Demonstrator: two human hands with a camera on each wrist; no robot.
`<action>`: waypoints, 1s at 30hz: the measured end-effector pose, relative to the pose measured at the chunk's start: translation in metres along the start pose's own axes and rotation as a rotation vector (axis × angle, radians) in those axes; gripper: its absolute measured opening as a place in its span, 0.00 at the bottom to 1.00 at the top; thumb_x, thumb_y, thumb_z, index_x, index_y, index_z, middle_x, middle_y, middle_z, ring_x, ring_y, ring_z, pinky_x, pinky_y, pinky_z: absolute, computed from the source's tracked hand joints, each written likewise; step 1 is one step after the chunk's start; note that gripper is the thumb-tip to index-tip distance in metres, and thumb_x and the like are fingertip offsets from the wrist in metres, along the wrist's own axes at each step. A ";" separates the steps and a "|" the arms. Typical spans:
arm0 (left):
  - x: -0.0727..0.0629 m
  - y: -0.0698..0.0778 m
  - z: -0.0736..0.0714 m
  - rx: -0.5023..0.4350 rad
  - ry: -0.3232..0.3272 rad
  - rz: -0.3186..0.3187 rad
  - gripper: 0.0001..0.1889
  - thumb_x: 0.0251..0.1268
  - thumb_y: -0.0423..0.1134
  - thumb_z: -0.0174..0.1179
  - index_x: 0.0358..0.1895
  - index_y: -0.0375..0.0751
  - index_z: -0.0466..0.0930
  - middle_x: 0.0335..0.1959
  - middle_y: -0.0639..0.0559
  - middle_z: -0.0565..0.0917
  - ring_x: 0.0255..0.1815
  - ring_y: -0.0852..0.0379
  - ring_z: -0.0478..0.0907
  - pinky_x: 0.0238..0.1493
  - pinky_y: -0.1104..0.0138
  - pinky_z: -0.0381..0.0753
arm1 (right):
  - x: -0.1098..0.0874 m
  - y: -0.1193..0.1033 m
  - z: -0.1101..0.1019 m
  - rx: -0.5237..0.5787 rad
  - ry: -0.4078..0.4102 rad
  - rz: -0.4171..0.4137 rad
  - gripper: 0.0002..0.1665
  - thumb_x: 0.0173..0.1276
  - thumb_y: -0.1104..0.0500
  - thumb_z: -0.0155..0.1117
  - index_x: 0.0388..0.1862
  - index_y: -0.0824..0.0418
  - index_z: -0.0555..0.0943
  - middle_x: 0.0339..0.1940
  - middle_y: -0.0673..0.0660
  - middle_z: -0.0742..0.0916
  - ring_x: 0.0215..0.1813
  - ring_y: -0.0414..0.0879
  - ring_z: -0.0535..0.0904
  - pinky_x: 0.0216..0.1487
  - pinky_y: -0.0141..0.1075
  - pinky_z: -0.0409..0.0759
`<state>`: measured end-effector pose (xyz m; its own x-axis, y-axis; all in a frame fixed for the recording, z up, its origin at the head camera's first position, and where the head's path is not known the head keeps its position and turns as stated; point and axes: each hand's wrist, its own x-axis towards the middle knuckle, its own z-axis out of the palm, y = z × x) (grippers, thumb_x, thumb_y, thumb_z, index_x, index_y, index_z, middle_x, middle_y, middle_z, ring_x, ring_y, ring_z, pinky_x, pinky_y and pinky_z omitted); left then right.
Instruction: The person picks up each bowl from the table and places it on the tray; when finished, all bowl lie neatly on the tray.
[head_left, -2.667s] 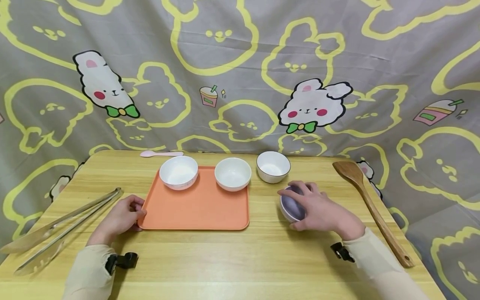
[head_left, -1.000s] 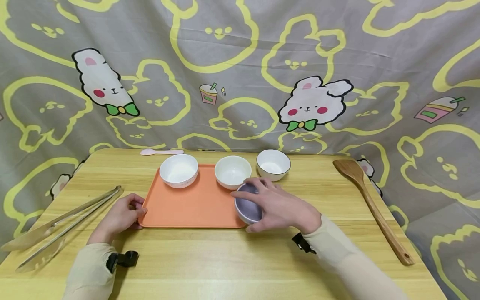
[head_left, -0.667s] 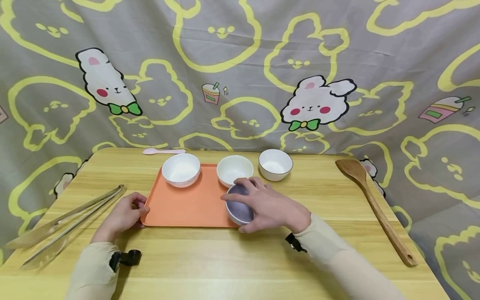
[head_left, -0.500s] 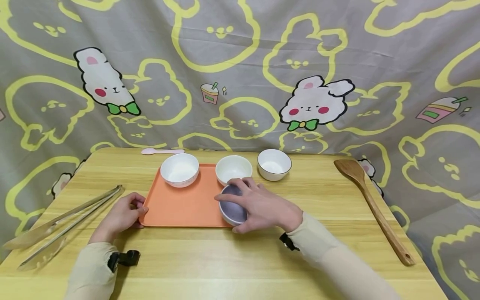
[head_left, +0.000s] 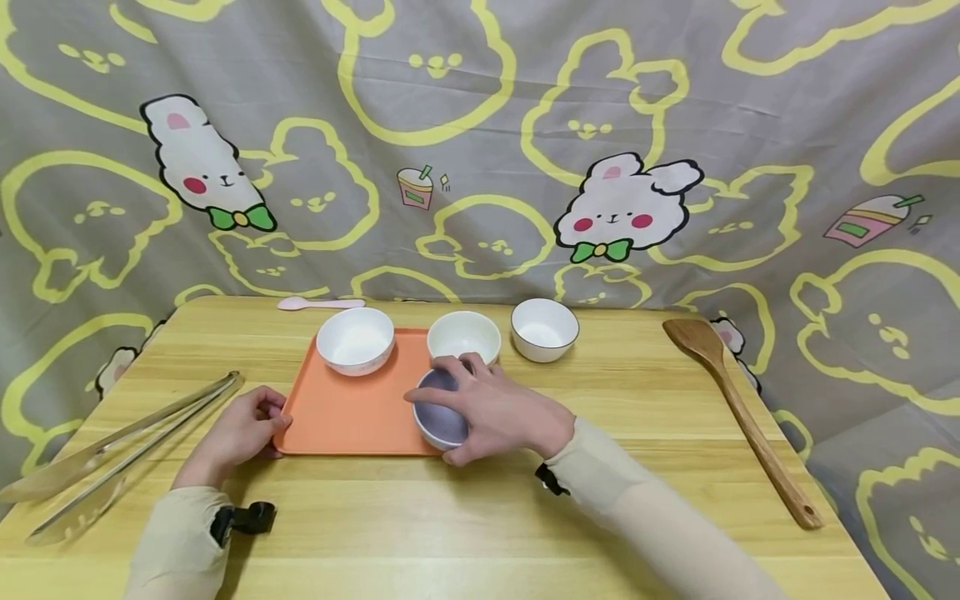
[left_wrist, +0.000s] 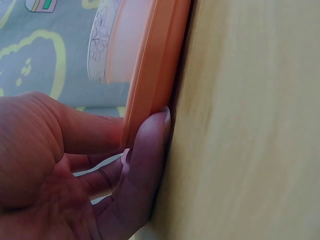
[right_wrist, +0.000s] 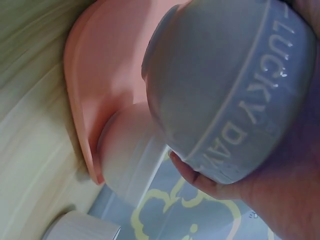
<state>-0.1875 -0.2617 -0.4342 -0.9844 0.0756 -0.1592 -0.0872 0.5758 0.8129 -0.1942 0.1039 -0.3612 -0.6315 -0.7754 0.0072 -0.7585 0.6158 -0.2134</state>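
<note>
My right hand (head_left: 502, 412) grips a grey-purple bowl (head_left: 437, 421) by its rim, over the front right part of an orange tray (head_left: 345, 425). Raised letters reading "LUCKY DAY" run around the bowl's side in the right wrist view. Whether its base touches the tray is unclear. At the tray's left front corner, my left hand (head_left: 240, 429) pinches the edge; the left wrist view has the thumb (left_wrist: 92, 132) at the rim and a finger (left_wrist: 147, 145) against its outer side. A white bowl (head_left: 355, 340) and a cream bowl (head_left: 463, 335) stand along the tray's back.
Right of the tray stands a dark-rimmed white bowl (head_left: 545, 332). A wooden spatula (head_left: 738, 408) lies at the table's right side, metal tongs (head_left: 135, 450) at its left. Behind the tray is a pink spoon (head_left: 318, 304). A patterned curtain (head_left: 480, 150) hangs behind the table.
My right hand has carried the grey-purple bowl leftward from the bare table right of the tray to over the tray. The left hand has stayed at the tray's edge.
</note>
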 end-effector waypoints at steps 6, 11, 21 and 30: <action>0.000 0.000 0.000 0.004 -0.003 0.004 0.11 0.68 0.26 0.54 0.49 0.23 0.67 0.34 0.40 0.72 0.25 0.50 0.77 0.23 0.61 0.84 | 0.014 -0.007 0.002 -0.011 -0.006 -0.009 0.51 0.52 0.38 0.71 0.75 0.32 0.60 0.75 0.54 0.57 0.68 0.56 0.57 0.55 0.52 0.71; 0.001 0.000 -0.001 0.014 -0.006 -0.002 0.11 0.69 0.27 0.53 0.49 0.24 0.67 0.34 0.40 0.72 0.25 0.51 0.76 0.22 0.60 0.83 | 0.028 -0.013 0.006 -0.046 -0.026 -0.025 0.50 0.53 0.39 0.70 0.75 0.31 0.60 0.75 0.56 0.57 0.68 0.55 0.56 0.59 0.52 0.69; 0.000 -0.001 -0.001 0.023 0.002 -0.001 0.11 0.68 0.27 0.53 0.48 0.23 0.67 0.34 0.40 0.72 0.24 0.51 0.76 0.22 0.61 0.83 | 0.053 -0.023 0.014 -0.044 -0.038 -0.055 0.49 0.54 0.36 0.70 0.75 0.31 0.60 0.74 0.55 0.57 0.68 0.54 0.56 0.59 0.54 0.70; 0.001 -0.003 -0.001 0.023 -0.001 -0.009 0.11 0.68 0.27 0.54 0.49 0.24 0.67 0.34 0.40 0.72 0.24 0.50 0.77 0.22 0.61 0.83 | 0.077 -0.033 0.024 -0.061 -0.051 -0.047 0.51 0.55 0.34 0.70 0.76 0.29 0.57 0.75 0.54 0.57 0.69 0.54 0.55 0.58 0.50 0.68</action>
<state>-0.1886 -0.2639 -0.4368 -0.9834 0.0708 -0.1672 -0.0930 0.5948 0.7985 -0.2138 0.0202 -0.3774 -0.5875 -0.8085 -0.0341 -0.7962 0.5850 -0.1541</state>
